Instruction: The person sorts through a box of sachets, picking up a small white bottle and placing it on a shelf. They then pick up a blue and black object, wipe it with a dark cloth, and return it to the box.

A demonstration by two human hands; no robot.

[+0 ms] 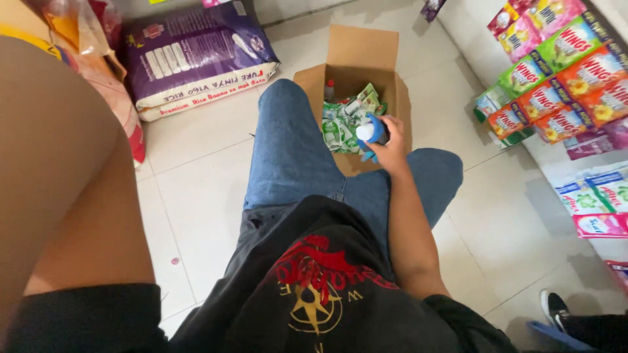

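My right hand (392, 149) is closed around a small blue and white hand tool (370, 133), held just over an open cardboard box (362, 53) on the tiled floor. The box holds several green and white sachets (343, 124) and a small bottle with a red cap (330, 88). My knees in blue jeans (288, 150) sit against the box's near side. My left upper arm (52, 176) fills the left side of the view and runs up out of the frame; its hand is not visible.
A large purple and white sack (196, 55) lies on the floor at the back left, next to other bags (98, 59). Shelves of colourful packets (562, 72) line the right side. Another person's black shoe (556, 308) shows at the bottom right.
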